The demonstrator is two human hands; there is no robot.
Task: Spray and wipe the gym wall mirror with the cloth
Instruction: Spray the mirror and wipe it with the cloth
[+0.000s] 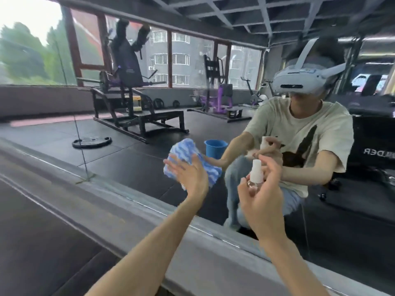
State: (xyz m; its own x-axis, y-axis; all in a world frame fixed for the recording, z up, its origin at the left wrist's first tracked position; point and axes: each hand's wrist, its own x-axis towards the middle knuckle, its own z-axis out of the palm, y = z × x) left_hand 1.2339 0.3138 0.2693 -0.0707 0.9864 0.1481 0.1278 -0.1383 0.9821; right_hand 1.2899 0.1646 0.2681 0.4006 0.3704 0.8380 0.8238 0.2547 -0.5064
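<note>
Near the centre of the frame the left hand [190, 178] is pressing the cloth [181, 150] flat against the mirror [149, 103], with fingers straight and spread wide and the palm bearing on the fabric rather than gripping it. The cloth, blue with white wavy stripes, is looking thick, soft and folded into a pad. It is likely giving under the palm and sliding easily over wet glass, so a flat hand across its middle is probably serving better than a pinch at one edge, which would be letting the folds fall open. Just right of centre the right hand [263, 195] is curling round the spray bottle [255, 171], its fingers wrapping the small clear body while the white nozzle is standing upright above them. I cannot tell whether a finger is pressing the pump. The bottle is appearing light and rigid, perhaps slick if damp, and is best held low round the body with the forefinger free for the top. A grey ledge [128, 214] is running diagonally below the glass, and a blue bucket [214, 147] is showing in the reflection just right of the cloth
</note>
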